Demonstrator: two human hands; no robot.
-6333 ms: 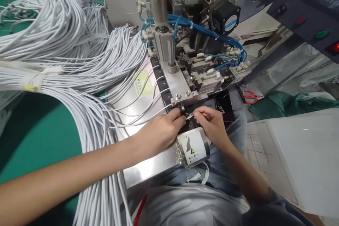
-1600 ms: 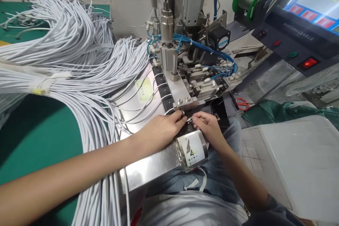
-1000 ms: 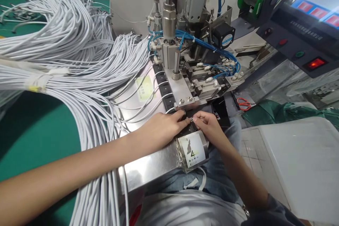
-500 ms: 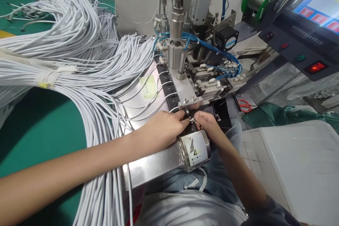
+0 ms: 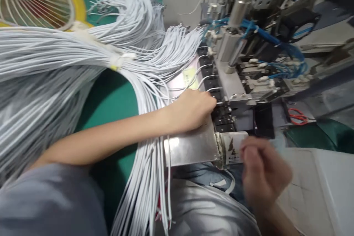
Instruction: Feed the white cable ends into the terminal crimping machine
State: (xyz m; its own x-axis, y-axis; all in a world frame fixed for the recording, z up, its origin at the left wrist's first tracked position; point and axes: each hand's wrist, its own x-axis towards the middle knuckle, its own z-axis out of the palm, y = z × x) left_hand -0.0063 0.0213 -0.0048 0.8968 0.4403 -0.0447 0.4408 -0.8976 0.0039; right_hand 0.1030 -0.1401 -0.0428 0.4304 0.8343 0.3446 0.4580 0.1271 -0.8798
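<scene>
Left hand (image 5: 192, 110) is curled at the black blocks (image 5: 222, 113) — can't tell if it's gripping anything. Right hand (image 5: 264, 171) is blurry, fingers bent, grip unclear — white cables (image 5: 145, 97) drape over the green table (image 5: 110, 97).

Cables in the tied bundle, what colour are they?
The cables are white, clearest in the head view.

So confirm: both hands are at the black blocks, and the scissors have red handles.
Not quite: in the head view, only the left hand is at the black blocks; the right hand is near the white label. The rest stands.
</scene>
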